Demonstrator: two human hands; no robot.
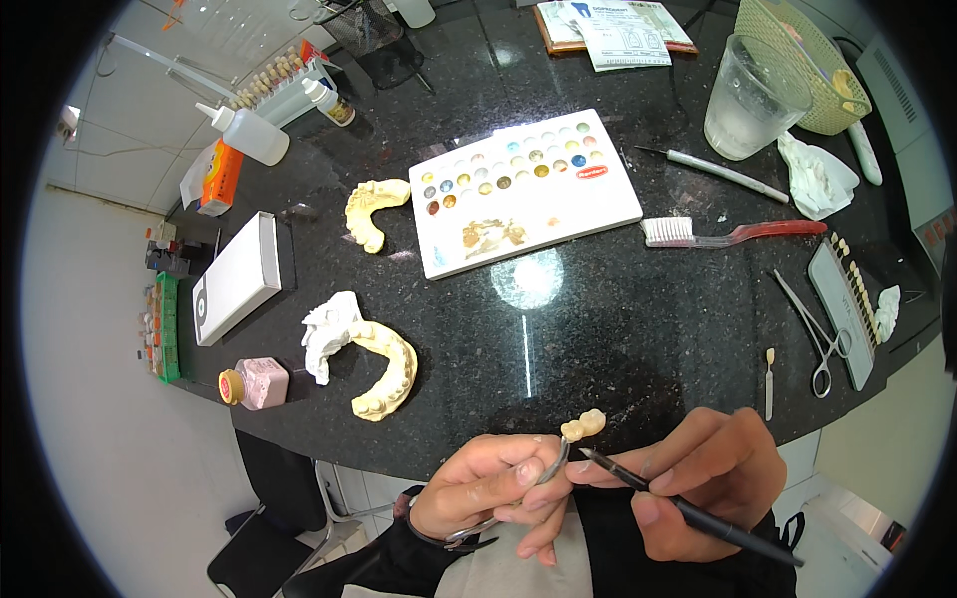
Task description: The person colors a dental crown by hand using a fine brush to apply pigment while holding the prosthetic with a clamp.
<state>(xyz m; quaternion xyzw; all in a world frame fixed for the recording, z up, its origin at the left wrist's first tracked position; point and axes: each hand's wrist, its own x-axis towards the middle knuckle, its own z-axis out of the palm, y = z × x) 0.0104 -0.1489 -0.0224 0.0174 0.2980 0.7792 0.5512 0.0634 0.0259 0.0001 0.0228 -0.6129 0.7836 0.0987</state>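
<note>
The person's two bare hands are close together at the bottom centre, the left hand [488, 490] reaching in from the lower left by way of a bent left wrist [424, 513], its thumb laid across the near side toward the right and its fingers curled in a closed grip. The right hand [703, 478] is raised beside it with knuckles arched high, thumb pointing upward to meet the bent fingers in a pen-like pinch, while one finger stretches left until its tip is at the left hand's fingers, contact unclear.
</note>
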